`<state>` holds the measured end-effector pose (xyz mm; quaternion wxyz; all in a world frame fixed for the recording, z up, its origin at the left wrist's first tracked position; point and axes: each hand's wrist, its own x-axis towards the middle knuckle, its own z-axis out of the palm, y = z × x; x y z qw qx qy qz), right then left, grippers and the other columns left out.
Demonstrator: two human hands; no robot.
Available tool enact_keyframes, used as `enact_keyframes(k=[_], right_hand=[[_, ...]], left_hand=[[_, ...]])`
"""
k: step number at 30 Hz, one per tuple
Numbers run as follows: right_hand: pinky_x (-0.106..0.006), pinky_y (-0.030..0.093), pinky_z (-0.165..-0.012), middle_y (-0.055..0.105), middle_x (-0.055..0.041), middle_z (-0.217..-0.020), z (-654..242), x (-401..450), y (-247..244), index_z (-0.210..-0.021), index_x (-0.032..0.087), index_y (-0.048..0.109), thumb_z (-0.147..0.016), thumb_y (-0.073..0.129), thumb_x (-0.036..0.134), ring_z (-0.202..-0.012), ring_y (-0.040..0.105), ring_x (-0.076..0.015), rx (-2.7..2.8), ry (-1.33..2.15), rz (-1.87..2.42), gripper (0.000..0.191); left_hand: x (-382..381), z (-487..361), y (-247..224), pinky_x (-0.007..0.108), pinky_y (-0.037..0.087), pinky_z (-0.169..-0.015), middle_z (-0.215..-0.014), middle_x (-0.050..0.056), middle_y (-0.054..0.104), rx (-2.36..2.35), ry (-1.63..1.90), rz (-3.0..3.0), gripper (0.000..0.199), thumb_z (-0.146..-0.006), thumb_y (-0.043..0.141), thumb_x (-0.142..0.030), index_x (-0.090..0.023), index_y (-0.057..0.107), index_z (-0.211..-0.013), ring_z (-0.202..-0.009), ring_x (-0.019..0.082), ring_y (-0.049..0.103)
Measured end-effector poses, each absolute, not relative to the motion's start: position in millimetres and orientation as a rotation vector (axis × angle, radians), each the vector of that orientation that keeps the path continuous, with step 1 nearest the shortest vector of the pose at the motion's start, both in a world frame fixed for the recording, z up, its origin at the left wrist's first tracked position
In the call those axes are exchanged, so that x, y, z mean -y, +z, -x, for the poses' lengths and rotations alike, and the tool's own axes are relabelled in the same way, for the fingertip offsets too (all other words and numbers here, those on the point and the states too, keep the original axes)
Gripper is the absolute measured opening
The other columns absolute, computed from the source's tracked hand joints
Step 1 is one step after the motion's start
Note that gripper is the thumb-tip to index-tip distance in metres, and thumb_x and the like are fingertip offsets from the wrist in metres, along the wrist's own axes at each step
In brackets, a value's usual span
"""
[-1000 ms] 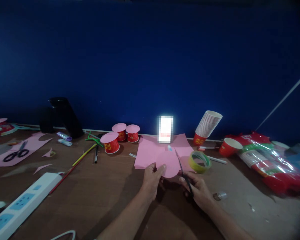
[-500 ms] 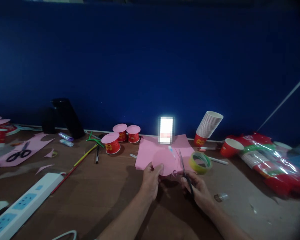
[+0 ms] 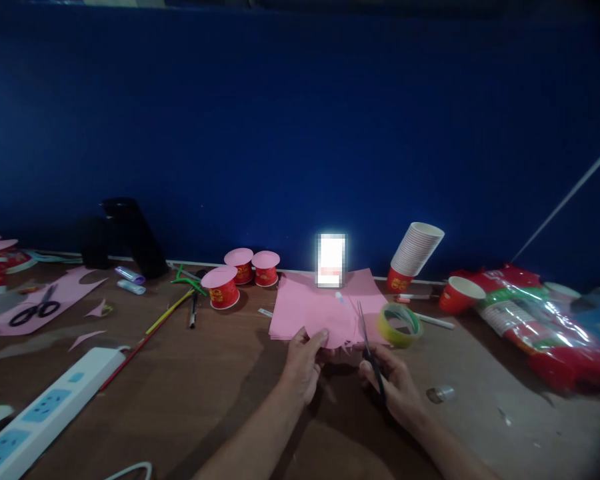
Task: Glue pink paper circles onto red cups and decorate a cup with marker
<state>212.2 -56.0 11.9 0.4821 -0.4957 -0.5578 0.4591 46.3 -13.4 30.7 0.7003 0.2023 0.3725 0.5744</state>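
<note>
Between the thumb and fingers of my left hand (image 3: 300, 367) is a pink paper disc (image 3: 336, 335), its edge hard to separate from the pink paper behind it. Black-handled scissors (image 3: 374, 367) are gripped in my right hand (image 3: 397, 383), blades pointing up and away, just right of the disc. The blades appear slightly apart. A stack of pink paper sheets (image 3: 293, 303) lies beyond both hands, with a pale pen-like item on it. Close to the scissors sits a roll of yellow-green tape (image 3: 391, 337).
A bright, blurred-out screen (image 3: 331, 260) stands behind the paper. Red cups (image 3: 223, 293) topped with pink discs are at left, near a power strip (image 3: 55, 407) and other scissors (image 3: 35, 313). Stacked paper cups (image 3: 415, 250), a lone cup (image 3: 457, 300) and a shiny package (image 3: 525, 313) are at right.
The pink disc has tipped and stands out less against the paper behind. The scissors' blades show a slight gap. Both hands have barely moved.
</note>
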Motion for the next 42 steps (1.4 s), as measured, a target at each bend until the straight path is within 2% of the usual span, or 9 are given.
enact_keyframes(k=[3,7,12,20,33,37,42], right_hand=[[-0.023,0.045,-0.053,0.055,0.0003,-0.071,-212,56,12,-0.111,0.020,0.061,-0.078,0.067,0.045,-0.060,0.051,-0.0130,1.363,1.128,1.208,0.041],[-0.022,0.044,-0.050,0.052,0.0012,-0.062,-211,57,17,-0.107,0.018,0.064,-0.077,0.067,0.048,-0.055,0.049,-0.0125,1.323,1.117,1.215,0.043],[-0.020,0.037,-0.043,0.051,0.0021,-0.059,-209,57,26,-0.105,0.017,0.065,-0.073,0.069,0.051,-0.050,0.046,-0.0107,1.257,1.138,1.192,0.048],[-0.021,0.037,-0.043,0.048,0.0033,-0.052,-211,56,24,-0.107,0.015,0.066,-0.072,0.069,0.050,-0.048,0.045,-0.0112,1.268,1.117,1.213,0.049],[-0.020,0.037,-0.041,0.047,0.0046,-0.056,-212,52,18,-0.105,0.016,0.066,-0.073,0.068,0.051,-0.045,0.042,-0.0087,1.285,1.128,1.255,0.048],[-0.020,0.036,-0.040,0.046,0.0050,-0.057,-213,50,15,-0.109,0.015,0.063,-0.075,0.066,0.052,-0.045,0.043,-0.0085,1.280,1.128,1.266,0.050],[-0.020,0.037,-0.043,0.046,0.0047,-0.056,-212,50,18,-0.104,0.015,0.064,-0.074,0.069,0.049,-0.048,0.042,-0.0090,1.281,1.146,1.173,0.045]], left_hand=[[15,-48,28,0.021,0.048,-0.052,-0.067,0.000,0.065,-0.841,1.262,-0.517,0.038,-0.053,0.084,-0.031,-0.013,0.064,-0.079,-0.054,0.009,0.057],[16,-50,25,0.021,0.047,-0.052,-0.068,0.002,0.065,-0.829,1.249,-0.587,0.038,-0.058,0.082,-0.034,-0.012,0.066,-0.084,-0.056,0.011,0.058],[15,-51,23,0.022,0.047,-0.051,-0.071,0.004,0.067,-0.865,1.209,-0.587,0.041,-0.056,0.082,-0.036,-0.012,0.065,-0.086,-0.055,0.011,0.058],[17,-50,25,0.021,0.046,-0.048,-0.066,0.002,0.065,-0.924,1.166,-0.625,0.040,-0.057,0.080,-0.037,-0.012,0.065,-0.085,-0.053,0.011,0.057],[17,-52,28,0.026,0.050,-0.057,-0.071,0.006,0.069,-0.832,1.220,-0.602,0.040,-0.056,0.081,-0.033,-0.010,0.067,-0.085,-0.060,0.015,0.062],[17,-52,28,0.024,0.048,-0.053,-0.070,0.005,0.068,-0.837,1.231,-0.619,0.039,-0.058,0.080,-0.032,-0.010,0.066,-0.087,-0.058,0.014,0.060],[16,-51,26,0.022,0.045,-0.049,-0.068,0.004,0.067,-0.887,1.189,-0.615,0.039,-0.057,0.080,-0.034,-0.010,0.066,-0.085,-0.053,0.011,0.057]])
